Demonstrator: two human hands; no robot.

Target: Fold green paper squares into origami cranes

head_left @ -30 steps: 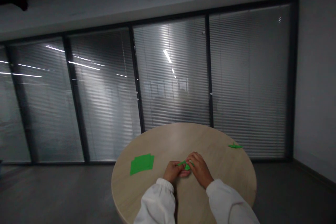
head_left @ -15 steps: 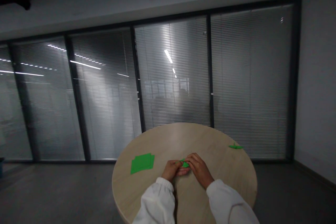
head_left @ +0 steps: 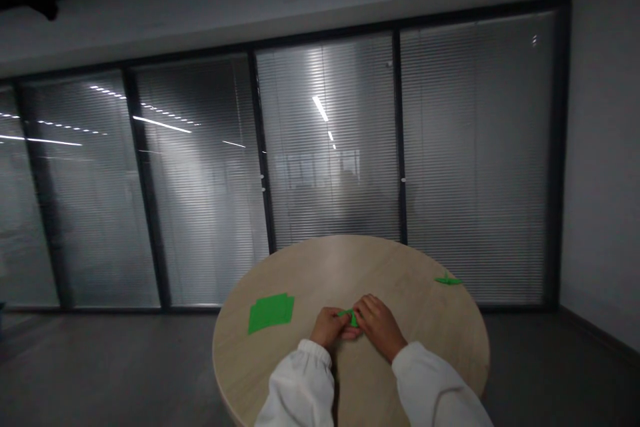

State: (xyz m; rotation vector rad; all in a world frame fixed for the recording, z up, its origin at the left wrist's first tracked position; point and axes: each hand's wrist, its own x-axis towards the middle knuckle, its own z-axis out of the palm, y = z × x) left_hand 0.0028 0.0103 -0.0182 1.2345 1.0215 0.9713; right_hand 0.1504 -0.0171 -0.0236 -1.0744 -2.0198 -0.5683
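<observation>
In the head view, a round table [head_left: 350, 260] with a pale wood-grain top fills the lower middle, and both hands work above the middle of its near half. The left hand [head_left: 330, 325] pinches a small green piece [head_left: 354, 320] between thumb and fingers, with some fingers lying beneath it. The right hand [head_left: 379, 321] meets it from the other side, its fingers bent and drawn together on the piece's right end; its thumb is hard to make out. The small green piece is therefore between the two hands, over the table just near of its centre, mostly covered by fingers, so its exact folds cannot be told. Toward the table's left edge lie flat green sheets [head_left: 271, 313], overlapping and slightly out of line, well apart from the left hand. Close to the table's far right edge rests a green folded shape [head_left: 447, 279], narrow and pointed at its ends, with a small part standing up from its middle. White sleeves [head_left: 303, 383] reach over the table's near edge. Beyond the table stand dark-framed glass panels [head_left: 330, 207] with blinds, and grey floor [head_left: 125, 367] spreads around it
</observation>
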